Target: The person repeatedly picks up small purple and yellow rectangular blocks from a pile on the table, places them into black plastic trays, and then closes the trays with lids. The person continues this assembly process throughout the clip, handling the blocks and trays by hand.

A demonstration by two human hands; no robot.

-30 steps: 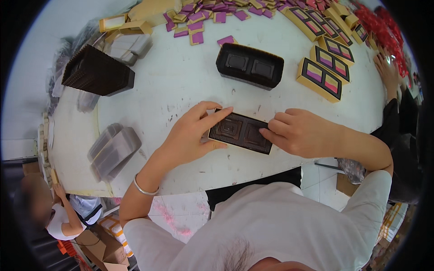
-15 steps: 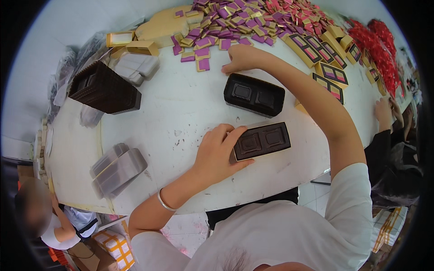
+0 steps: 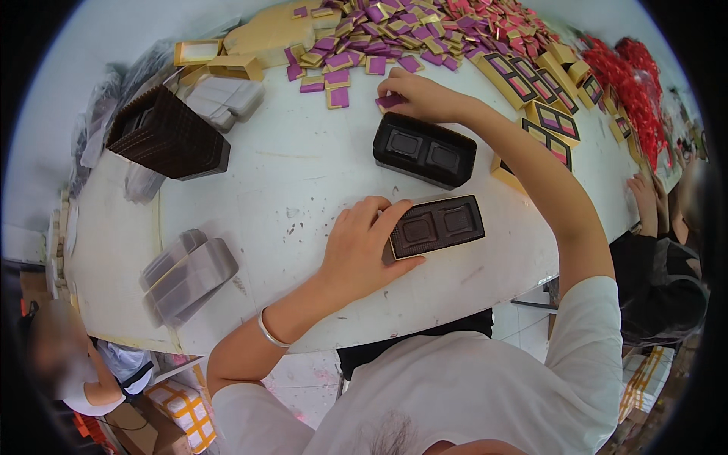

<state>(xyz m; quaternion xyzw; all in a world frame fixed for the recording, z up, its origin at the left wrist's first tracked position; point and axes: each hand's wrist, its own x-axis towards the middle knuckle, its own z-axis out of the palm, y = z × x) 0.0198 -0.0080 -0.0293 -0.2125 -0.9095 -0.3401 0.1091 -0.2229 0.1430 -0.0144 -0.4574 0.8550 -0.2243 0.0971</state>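
My left hand (image 3: 359, 241) grips the left end of a small gold-edged box (image 3: 438, 256), thumb along its near side and fingers on its far side. Inside the box sits a dark brown plastic tray (image 3: 437, 226) with two square hollows, both bare. Just beyond it stands a stack of black two-hollow trays (image 3: 425, 150). Past that stack, my right hand (image 3: 425, 95) pinches a small purple-and-gold wrapped square (image 3: 389, 102) between thumb and fingers. The pile of purple-and-gold wrapped squares (image 3: 379, 38) spreads beyond my right hand.
Filled two-window gold boxes (image 3: 552, 121) stand at the right, near red shredded filler (image 3: 626, 91). At the left are a tall stack of dark trays (image 3: 168, 135), clear plastic lids (image 3: 189, 277) and open gold boxes (image 3: 199, 51). Other people sit at both sides.
My right hand's fingers have closed on a purple-and-gold square, and the hand has shifted slightly. My left hand still grips the box. The whole view has shifted a little.
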